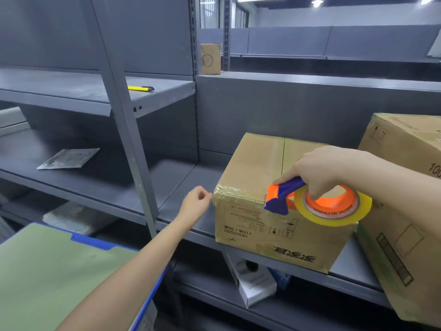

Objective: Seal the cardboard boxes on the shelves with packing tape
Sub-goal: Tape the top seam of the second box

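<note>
A brown cardboard box sits on the grey shelf, its flaps closed and clear tape stuck along its near top edge. My right hand grips the blue and orange tape dispenser with its roll of clear tape, held at the box's near top edge. My left hand is at the box's left corner, fingers curled, pinching the end of the tape strip there. A larger cardboard box leans tilted against the right side.
A yellow utility knife lies on the upper left shelf. A silver pouch lies on the middle shelf. A small cardboard box stands further back. A blue crate with a green lid is at the lower left. White boxes sit below.
</note>
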Tool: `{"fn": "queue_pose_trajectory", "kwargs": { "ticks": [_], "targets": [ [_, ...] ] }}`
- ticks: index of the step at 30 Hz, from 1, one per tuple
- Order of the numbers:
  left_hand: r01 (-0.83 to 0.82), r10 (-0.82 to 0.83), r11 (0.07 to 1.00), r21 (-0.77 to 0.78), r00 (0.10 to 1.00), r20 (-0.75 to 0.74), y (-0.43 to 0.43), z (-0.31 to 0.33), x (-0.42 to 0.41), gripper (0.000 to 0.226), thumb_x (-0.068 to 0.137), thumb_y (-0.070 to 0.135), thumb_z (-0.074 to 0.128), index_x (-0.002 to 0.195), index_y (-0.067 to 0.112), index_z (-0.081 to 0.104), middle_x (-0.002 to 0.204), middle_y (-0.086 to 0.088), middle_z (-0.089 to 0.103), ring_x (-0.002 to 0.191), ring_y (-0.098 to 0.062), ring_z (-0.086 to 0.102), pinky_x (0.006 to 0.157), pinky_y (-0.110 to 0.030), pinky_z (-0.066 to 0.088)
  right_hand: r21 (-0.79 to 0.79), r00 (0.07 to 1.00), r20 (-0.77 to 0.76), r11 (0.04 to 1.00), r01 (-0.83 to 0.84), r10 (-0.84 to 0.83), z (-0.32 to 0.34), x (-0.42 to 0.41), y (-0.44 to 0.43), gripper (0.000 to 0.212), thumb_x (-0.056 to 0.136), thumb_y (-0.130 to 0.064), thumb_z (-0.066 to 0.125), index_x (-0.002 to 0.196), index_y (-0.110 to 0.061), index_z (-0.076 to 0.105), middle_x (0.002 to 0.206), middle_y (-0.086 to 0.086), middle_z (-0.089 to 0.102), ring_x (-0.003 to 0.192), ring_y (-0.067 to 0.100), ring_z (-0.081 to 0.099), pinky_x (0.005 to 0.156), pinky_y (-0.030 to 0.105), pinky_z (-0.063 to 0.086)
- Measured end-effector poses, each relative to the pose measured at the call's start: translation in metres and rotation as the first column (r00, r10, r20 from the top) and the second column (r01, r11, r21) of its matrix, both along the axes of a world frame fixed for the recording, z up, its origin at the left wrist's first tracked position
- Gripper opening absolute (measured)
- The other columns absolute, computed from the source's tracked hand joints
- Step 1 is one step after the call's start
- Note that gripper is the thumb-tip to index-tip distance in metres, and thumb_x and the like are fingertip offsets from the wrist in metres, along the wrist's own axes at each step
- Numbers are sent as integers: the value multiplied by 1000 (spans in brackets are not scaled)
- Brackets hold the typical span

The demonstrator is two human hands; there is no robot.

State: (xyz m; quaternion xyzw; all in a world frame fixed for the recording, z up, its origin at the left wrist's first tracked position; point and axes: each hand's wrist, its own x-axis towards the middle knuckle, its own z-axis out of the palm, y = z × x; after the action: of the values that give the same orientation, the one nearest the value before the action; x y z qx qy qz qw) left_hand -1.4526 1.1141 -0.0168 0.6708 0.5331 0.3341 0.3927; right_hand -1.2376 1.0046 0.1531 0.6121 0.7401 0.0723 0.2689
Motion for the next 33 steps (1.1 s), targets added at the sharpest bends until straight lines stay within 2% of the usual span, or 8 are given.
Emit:
{"fn": "queue_pose_trajectory", "kwargs": {
  "ticks": [2, 5, 7, 9, 13, 18, 28, 33],
  "targets": [
    [-18, 21, 961, 275, 1000, -9, -7, 14, -5, 16, 88, 5, 43, 90, 16, 54, 92, 3, 55, 85, -10, 50, 67, -10, 36, -8, 1000, 9, 1000, -1, 1, 0, 0, -1, 73, 79, -26, 61, 139, -50, 28, 98, -13, 53, 83, 12, 51, 56, 19, 35],
    [259, -170, 746, 614, 965, -201, -28, 32, 1, 39, 73, 6, 45, 109, 10, 61, 112, 1, 62, 105, -13, 53, 92, -20, 37, -20, 1000, 12, 1000, -1, 1, 0, -1, -1, 73, 79, -25, 62, 139, -50, 28, 93, -14, 50, 76, 10, 48, 55, 18, 35],
    [497, -158, 512, 701, 857, -491, -39, 29, 15, 43, 74, 14, 58, 116, 7, 62, 119, -4, 63, 111, -19, 57, 98, -31, 41, -33, 1000, 0, 999, 9, -9, 2, -1, 0, 73, 79, -23, 61, 139, -50, 29, 99, -11, 55, 86, 13, 53, 64, 21, 43],
    [569, -47, 367, 736, 801, -596, -47, 18, 32, 46, 69, 24, 77, 110, 5, 67, 114, -6, 67, 106, -20, 63, 94, -34, 48, -54, 1000, -7, 998, 23, -23, 3, -3, 0, 75, 79, -20, 62, 139, -49, 29, 103, -10, 55, 91, 14, 54, 69, 24, 43],
    [471, -51, 346, 812, 873, -485, -44, 7, 42, 47, 53, 11, 90, 97, 8, 74, 100, -4, 72, 92, -16, 69, 79, -28, 55, -64, 999, 0, 997, 37, -37, 5, -6, 1, 76, 78, -19, 63, 140, -47, 29, 99, -10, 52, 86, 13, 51, 63, 21, 39],
    [504, -75, 309, 807, 858, -507, -22, 8, 20, 54, 49, -2, 89, 99, 8, 74, 103, -5, 72, 93, -15, 69, 79, -30, 57, -9, 998, 7, 998, 63, -63, 5, -20, 8, 72, 77, -22, 58, 137, -52, 32, 78, -14, 50, 69, 8, 47, 55, 24, 36],
    [510, -136, 434, 742, 852, -506, -17, 14, -4, 45, 59, 2, 84, 103, 8, 72, 105, -5, 71, 95, -19, 68, 78, -37, 57, -58, 999, 27, 997, 44, -43, 6, -47, 11, 69, 83, -23, 60, 142, -42, 30, 81, -11, 44, 62, 6, 37, 49, 19, 26],
    [483, -105, 502, 717, 857, -504, -24, 18, 0, 50, 56, 2, 85, 104, 11, 72, 105, -2, 71, 96, -20, 68, 75, -39, 58, -45, 999, -5, 998, 35, -36, 11, -35, -7, 71, 84, -24, 60, 144, -43, 25, 68, -15, 37, 58, 6, 37, 47, 18, 25]
  ]
}}
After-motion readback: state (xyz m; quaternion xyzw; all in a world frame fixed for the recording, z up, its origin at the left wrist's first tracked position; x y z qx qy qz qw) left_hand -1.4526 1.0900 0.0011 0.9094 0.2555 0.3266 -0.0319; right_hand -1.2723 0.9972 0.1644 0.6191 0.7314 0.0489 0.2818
